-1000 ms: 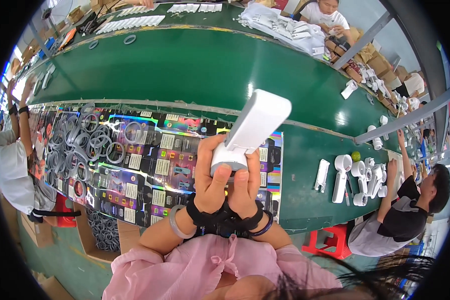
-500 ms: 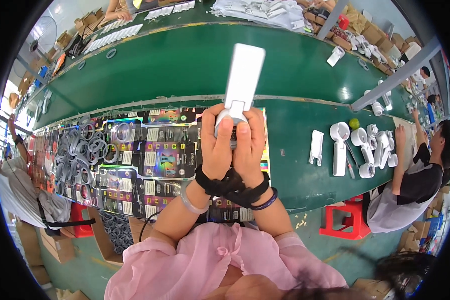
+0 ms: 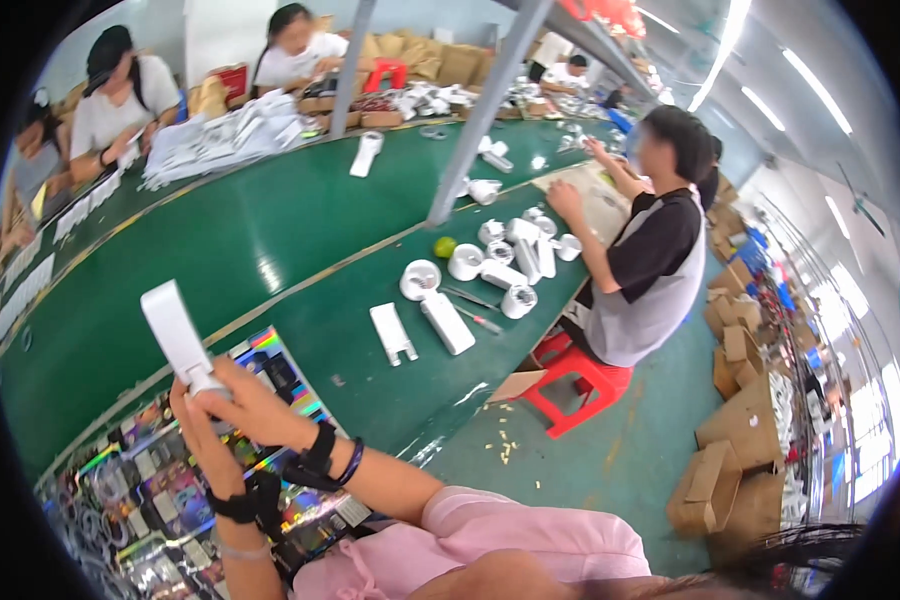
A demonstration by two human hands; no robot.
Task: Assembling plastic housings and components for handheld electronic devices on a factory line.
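White unit [image 3: 175, 328]: while the left hand [image 3: 206, 442] and right hand [image 3: 260, 402] enclose its base, its flat panel rises beyond the fingers, leaning left; the 2-sided hold probably steadies it.
Left fingers: grasping the base from the near left.
Right fingers: grasping the base from the right; the exact contact is hidden.
Printed sheet [image 3: 282, 374]: glossy, below the fingers, perhaps there to guard the bench.
Grey rings [image 3: 90, 508]: loosely heaped on the sheet, nearer and left of the fingers, apparently within easy reach.
Pronged white piece [image 3: 392, 334]: lies flat, right of the fingers and well apart.
Ring-headed white part [image 3: 445, 322]: just past that piece, with similar parts farther right, likely grouped to leave working room.
Green ball [image 3: 444, 246]: beside those parts, far side.
Bench [image 3: 370, 395]: smooth, shiny green, stretching beyond and right of the fingers.
Room: far right of the fingers, a seated co-worker [image 3: 660, 270] on a red stool [image 3: 575, 388]; cardboard boxes [image 3: 705, 490] behind; tube lights [image 3: 818, 90] overhead.
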